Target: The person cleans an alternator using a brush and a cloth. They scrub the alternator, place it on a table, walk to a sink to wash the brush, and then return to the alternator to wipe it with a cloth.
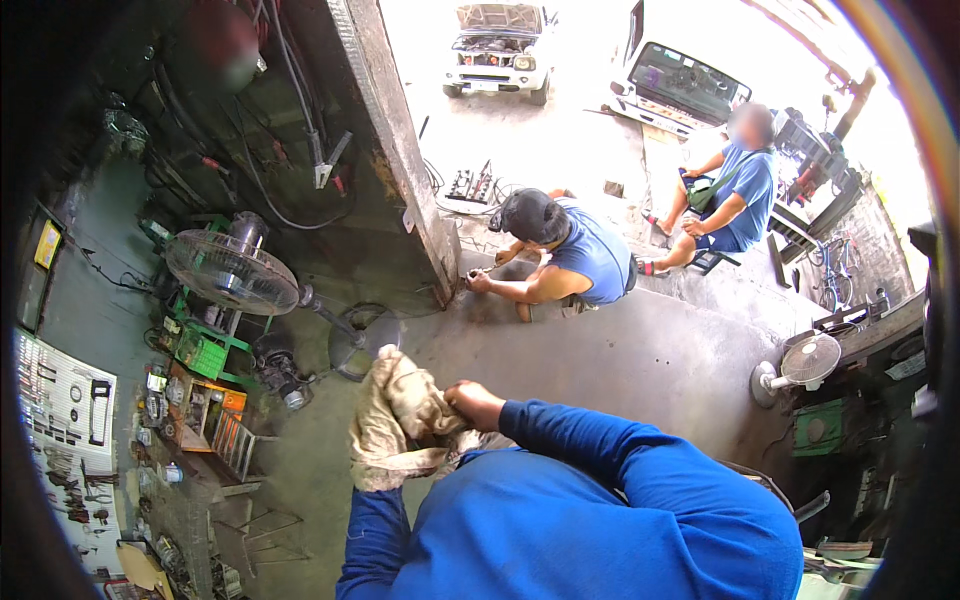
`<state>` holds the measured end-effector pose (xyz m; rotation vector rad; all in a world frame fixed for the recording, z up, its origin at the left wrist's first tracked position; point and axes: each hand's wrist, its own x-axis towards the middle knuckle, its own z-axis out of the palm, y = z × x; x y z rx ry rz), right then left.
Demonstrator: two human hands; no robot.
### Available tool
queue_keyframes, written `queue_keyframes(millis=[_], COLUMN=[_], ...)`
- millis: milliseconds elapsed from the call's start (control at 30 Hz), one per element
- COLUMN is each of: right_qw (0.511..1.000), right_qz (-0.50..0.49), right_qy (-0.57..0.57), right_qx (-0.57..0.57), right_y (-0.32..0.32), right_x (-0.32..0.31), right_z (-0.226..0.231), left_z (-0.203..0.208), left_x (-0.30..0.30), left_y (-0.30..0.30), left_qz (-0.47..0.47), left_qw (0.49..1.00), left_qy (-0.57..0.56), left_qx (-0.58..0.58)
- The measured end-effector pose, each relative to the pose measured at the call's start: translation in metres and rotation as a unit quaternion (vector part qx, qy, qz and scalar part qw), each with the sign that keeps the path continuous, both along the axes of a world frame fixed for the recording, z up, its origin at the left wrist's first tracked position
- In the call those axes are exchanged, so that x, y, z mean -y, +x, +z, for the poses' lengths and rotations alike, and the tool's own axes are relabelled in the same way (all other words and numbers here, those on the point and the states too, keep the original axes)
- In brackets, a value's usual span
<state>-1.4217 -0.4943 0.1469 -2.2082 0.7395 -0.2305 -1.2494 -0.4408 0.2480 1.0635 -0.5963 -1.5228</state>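
Note:
A large soiled beige work glove (385, 435) covers my left hand (385, 468), its wide cuff round my wrist at the end of the blue sleeve. The left fingers are hidden inside the bulky, creased fabric. My right hand (476, 405) is bare and closed, pinching the glove's side near the middle of the view. More pale glove fabric (468, 441) shows just below the right hand; whether it is a separate piece I cannot tell. Both my arms are bent in front of my chest.
A person (575, 250) crouches ahead, working at the floor; another person (735, 190) sits on a stool. A pedestal fan (232, 272) stands left, a smaller fan (808, 362) right. Tool-hung board (68, 400) and orange cabinet (205, 415) line the left. Vehicles (497, 55) stand outside.

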Motion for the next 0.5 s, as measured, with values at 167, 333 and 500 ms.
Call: queue_keyframes(millis=[167,333,500], right_qw=[0.996,0.933,0.991], right_qz=[-0.015,0.214,0.053], right_qy=[0.067,-0.189,-0.049], right_qx=[-0.054,-0.217,0.109], right_y=[0.011,-0.008,-0.015], right_x=[-0.016,-0.02,-0.01], right_z=[-0.016,0.027,0.086], left_z=[-0.014,-0.018,-0.025], left_x=[0.001,0.028,0.035], left_y=[-0.057,-0.065,-0.049], left_qz=[-0.156,-0.24,-0.036], left_qw=[0.986,0.968,0.996], left_qy=[0.051,0.055,-0.046], left_qx=[0.0,0.039,0.068])
